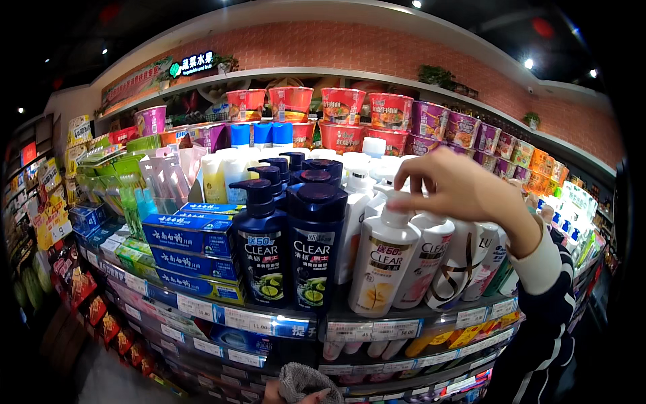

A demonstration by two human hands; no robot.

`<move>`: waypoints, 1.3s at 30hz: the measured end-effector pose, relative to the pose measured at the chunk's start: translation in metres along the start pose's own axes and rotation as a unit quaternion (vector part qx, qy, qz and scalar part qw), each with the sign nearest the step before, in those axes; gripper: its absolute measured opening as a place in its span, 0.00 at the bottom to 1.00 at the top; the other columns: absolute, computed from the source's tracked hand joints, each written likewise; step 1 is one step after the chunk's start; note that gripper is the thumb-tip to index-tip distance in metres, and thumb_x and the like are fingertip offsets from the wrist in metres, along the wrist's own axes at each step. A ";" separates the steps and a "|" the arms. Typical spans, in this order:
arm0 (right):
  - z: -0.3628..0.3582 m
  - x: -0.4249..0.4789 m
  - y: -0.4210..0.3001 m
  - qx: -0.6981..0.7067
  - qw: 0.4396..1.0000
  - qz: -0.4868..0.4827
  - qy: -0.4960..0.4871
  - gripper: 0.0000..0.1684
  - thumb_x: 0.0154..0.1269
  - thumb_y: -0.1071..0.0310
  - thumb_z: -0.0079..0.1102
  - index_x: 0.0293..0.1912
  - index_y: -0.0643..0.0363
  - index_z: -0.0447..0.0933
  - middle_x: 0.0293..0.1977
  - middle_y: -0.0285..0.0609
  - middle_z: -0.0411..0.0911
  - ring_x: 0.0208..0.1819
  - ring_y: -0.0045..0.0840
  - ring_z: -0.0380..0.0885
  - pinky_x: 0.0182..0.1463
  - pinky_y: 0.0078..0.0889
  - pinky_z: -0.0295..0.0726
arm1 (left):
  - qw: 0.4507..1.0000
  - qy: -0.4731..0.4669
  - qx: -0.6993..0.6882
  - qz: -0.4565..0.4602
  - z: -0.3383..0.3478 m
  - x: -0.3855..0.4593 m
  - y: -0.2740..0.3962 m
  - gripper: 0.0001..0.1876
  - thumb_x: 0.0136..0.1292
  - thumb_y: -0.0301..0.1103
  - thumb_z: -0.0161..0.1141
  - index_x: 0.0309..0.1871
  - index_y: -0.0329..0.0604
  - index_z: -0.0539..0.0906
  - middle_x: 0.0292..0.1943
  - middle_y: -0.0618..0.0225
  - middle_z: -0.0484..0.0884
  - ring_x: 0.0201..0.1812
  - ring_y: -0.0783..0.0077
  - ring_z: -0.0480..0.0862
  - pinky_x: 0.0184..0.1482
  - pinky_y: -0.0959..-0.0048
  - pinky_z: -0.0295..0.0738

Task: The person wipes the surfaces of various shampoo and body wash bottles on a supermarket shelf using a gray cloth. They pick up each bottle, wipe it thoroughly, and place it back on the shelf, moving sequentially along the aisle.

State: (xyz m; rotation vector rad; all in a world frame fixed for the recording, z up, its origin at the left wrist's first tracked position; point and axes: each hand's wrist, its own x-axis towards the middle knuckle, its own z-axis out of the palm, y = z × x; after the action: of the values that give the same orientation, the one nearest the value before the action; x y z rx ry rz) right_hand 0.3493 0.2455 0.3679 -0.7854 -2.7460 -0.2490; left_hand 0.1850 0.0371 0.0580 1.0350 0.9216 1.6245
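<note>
My right hand (449, 189) reaches in from the right, its thumb and fingers at the pump top of a white Clear shampoo bottle (384, 267). The bottle leans slightly at the shelf's front edge; whether the fingers grip its neck is not clear. At the bottom of the view my left hand (272, 391) holds a grey cloth (308, 382). Left of the white bottle stand a dark blue Clear bottle with a flat cap (313, 242) and a dark blue pump bottle (260, 252). A white Clear bottle with pink print (423, 262) stands just right of the leaning one.
Blue toothpaste boxes (194, 252) are stacked at the left, beside hanging toothbrushes (131, 202). Red instant noodle tubs (343, 105) stand behind the bottles. More white bottles (456, 267) stand to the right. Price labels (373, 331) line the shelf edge, with lower shelves of goods beneath.
</note>
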 end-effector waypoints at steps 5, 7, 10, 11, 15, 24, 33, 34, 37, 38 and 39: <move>0.026 -0.009 0.004 -0.068 0.995 -0.052 0.042 0.35 0.56 0.44 0.64 0.52 0.63 0.73 0.32 0.52 0.80 0.30 0.33 0.81 0.36 0.31 0.77 | 0.996 -0.059 0.054 -0.048 0.004 0.002 0.005 0.08 0.60 0.17 0.57 0.43 0.22 0.79 0.29 0.60 0.83 0.25 0.73 0.82 0.43 0.74 0.81; 0.033 -0.008 0.007 -0.019 0.999 -0.024 0.037 0.34 0.57 0.47 0.64 0.52 0.65 0.72 0.33 0.55 0.80 0.32 0.37 0.81 0.37 0.34 0.77 | 0.994 -0.105 0.002 0.025 0.007 0.005 -0.004 0.14 0.58 0.13 0.57 0.49 0.25 0.76 0.37 0.58 0.82 0.36 0.68 0.83 0.53 0.64 0.78; 0.035 0.003 0.004 0.076 0.997 0.003 0.019 0.32 0.57 0.54 0.65 0.52 0.68 0.71 0.33 0.57 0.80 0.35 0.41 0.82 0.38 0.35 0.79 | 0.992 -0.123 -0.003 0.037 0.006 0.002 -0.011 0.20 0.57 0.10 0.56 0.54 0.28 0.72 0.49 0.55 0.78 0.49 0.62 0.80 0.57 0.54 0.74; 0.035 0.007 0.006 0.116 0.993 -0.016 0.009 0.30 0.56 0.56 0.65 0.52 0.68 0.72 0.32 0.56 0.80 0.33 0.38 0.82 0.36 0.34 0.79 | 0.992 -0.117 -0.006 0.041 0.006 0.000 -0.015 0.21 0.56 0.10 0.56 0.54 0.28 0.72 0.50 0.54 0.77 0.48 0.62 0.80 0.58 0.54 0.74; 0.028 0.010 0.006 0.253 0.966 -0.004 -0.055 0.23 0.56 0.66 0.66 0.49 0.68 0.73 0.27 0.47 0.79 0.23 0.21 0.78 0.23 0.24 0.75 | 0.993 -0.109 -0.026 0.030 0.008 -0.002 -0.012 0.21 0.56 0.10 0.57 0.54 0.29 0.73 0.48 0.55 0.78 0.45 0.64 0.82 0.57 0.56 0.74; 0.038 0.017 0.019 0.344 0.938 -0.006 -0.031 0.26 0.56 0.67 0.66 0.50 0.73 0.71 0.26 0.49 0.79 0.20 0.22 0.78 0.20 0.23 0.74 | 0.997 -0.034 0.067 0.007 0.017 -0.004 0.016 0.08 0.57 0.20 0.62 0.41 0.26 0.82 0.29 0.63 0.84 0.28 0.77 0.83 0.35 0.78 0.79; 0.034 0.026 -0.005 0.259 0.965 0.009 -0.045 0.28 0.57 0.63 0.67 0.50 0.73 0.71 0.28 0.49 0.80 0.20 0.21 0.78 0.18 0.21 0.74 | 0.998 -0.041 0.030 -0.020 0.005 0.000 -0.009 0.15 0.58 0.18 0.61 0.49 0.25 0.77 0.37 0.56 0.83 0.31 0.70 0.84 0.36 0.75 0.82; 0.031 0.024 -0.004 0.249 0.967 0.006 -0.051 0.29 0.57 0.61 0.68 0.51 0.74 0.72 0.28 0.50 0.80 0.20 0.21 0.78 0.19 0.21 0.74 | 0.998 -0.044 0.032 -0.009 0.007 0.002 -0.008 0.15 0.58 0.18 0.61 0.49 0.26 0.77 0.36 0.57 0.83 0.31 0.71 0.84 0.35 0.76 0.81; 0.024 0.029 -0.001 0.075 0.994 -0.083 0.020 0.31 0.59 0.55 0.65 0.52 0.72 0.74 0.31 0.52 0.80 0.23 0.23 0.79 0.25 0.24 0.76 | 0.998 -0.026 0.046 -0.025 0.002 0.001 -0.006 0.12 0.58 0.20 0.63 0.46 0.28 0.80 0.30 0.65 0.83 0.25 0.81 0.80 0.27 0.83 0.74; 0.012 0.024 -0.001 0.149 0.989 -0.008 0.003 0.30 0.61 0.51 0.62 0.51 0.69 0.76 0.33 0.50 0.81 0.26 0.23 0.78 0.30 0.26 0.77 | 0.999 -0.004 0.030 -0.044 0.000 -0.001 -0.010 0.12 0.59 0.20 0.62 0.46 0.27 0.80 0.29 0.66 0.82 0.25 0.81 0.79 0.27 0.83 0.74; 0.007 0.030 0.010 0.168 0.983 -0.053 0.059 0.26 0.61 0.52 0.62 0.49 0.66 0.79 0.33 0.48 0.81 0.29 0.23 0.78 0.32 0.26 0.76 | 0.998 0.018 0.011 -0.061 -0.001 -0.003 -0.012 0.12 0.59 0.21 0.62 0.46 0.27 0.81 0.28 0.68 0.82 0.24 0.81 0.79 0.27 0.84 0.73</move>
State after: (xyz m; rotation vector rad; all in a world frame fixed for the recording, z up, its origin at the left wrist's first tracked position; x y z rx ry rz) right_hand 0.3283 0.2704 0.3715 -0.5174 -2.6206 0.1423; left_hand 0.1889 0.0372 0.0461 0.9478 1.0100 1.5392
